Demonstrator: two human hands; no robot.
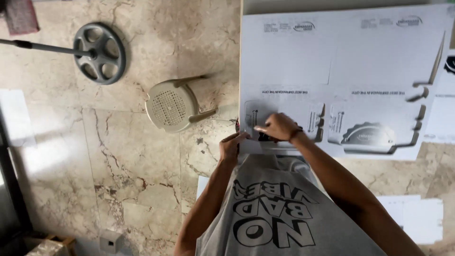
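While both hands work at the table's near left corner, the grip is hard to read: right hand (279,127) is curled, fingers pressing the flat white die-cut cardboard sheet (341,71); left hand (232,144) pinches the sheet's corner edge. Small dark item under the right hand: cannot identify. Sheet covers the table, cut off at right. Marble floor (118,156); beige plastic stool (173,105), weight plate on bar (99,53).
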